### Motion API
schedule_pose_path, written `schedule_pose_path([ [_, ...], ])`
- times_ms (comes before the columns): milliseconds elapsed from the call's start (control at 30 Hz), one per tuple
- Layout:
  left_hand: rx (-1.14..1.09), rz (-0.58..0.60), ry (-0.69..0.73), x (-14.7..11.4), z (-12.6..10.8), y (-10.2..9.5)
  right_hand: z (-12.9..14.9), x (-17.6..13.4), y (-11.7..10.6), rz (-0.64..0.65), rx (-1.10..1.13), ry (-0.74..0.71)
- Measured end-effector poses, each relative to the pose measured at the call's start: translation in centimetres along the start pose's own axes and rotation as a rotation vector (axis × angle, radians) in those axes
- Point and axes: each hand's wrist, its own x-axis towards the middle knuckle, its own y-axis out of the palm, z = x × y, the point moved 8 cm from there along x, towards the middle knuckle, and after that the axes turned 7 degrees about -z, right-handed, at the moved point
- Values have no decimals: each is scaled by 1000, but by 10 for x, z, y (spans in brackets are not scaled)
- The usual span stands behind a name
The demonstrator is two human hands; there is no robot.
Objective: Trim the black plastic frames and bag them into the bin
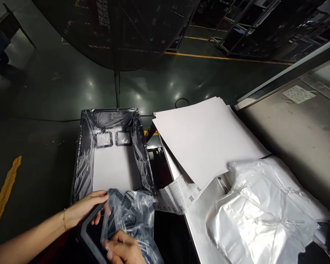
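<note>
Nearest, the right hand (123, 248) pinched a clear plastic bag (133, 209); slightly farther left, the left hand (84, 208) gripped a dark angular frame (86, 234) against it. To the right, a plastic-film bundle (264, 216) lay on a metal table (199, 229), with printed labels (178, 192) and white sheets (200, 135) farther off. Beyond the hands, a plastic-lined black crate (80, 150) held two framed pieces (123, 144) at its far end.

The scene is taken in by one camera worn on the head, faced forward and down. The left hand (84, 208) and right hand (124, 248) are seen close up at the bottom edge. The bin (84, 161) is viewed from above, just beyond; the floor (49, 172) and racks (238, 31) are shown farther off.
</note>
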Motion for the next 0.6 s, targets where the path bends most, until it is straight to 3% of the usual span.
schedule_pose_path([
  [300,-60,-230,-121,5,38,-25,-1,25,-11,4,193,90],
  [433,-52,-222,-26,12,32,-20,6,49,-6,33,205,125],
  [600,-20,-173,132,21,15,-21,36,69,11,204,97,-32],
])
